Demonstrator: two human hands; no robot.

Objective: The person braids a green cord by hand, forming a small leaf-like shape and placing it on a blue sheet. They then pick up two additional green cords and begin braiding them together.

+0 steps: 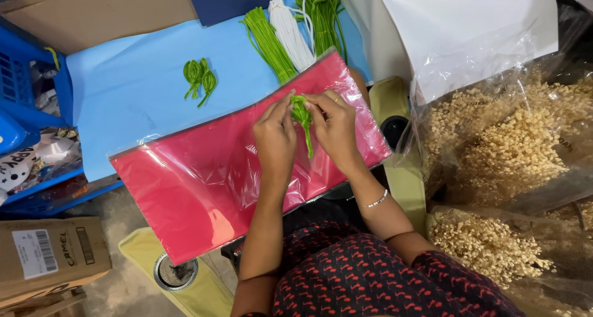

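My left hand (275,138) and my right hand (335,125) meet over a red sheet pack in clear plastic (204,181) that lies across my lap. Both pinch a green fuzzy stem piece (302,116), bent into loops at the top with a tail hanging down between the hands. Finished green looped pieces (199,77) lie on the blue paper sheet (136,95) beyond the red pack. A bundle of green stems (267,42), a white bundle (290,33) and another green bundle (322,17) lie at the far edge.
Clear bags of dried beige flowers (513,150) stand at the right, under a white bag (469,27). A blue crate (25,88) sits at the left, a cardboard box (49,255) at lower left, brown cardboard (99,11) at the top.
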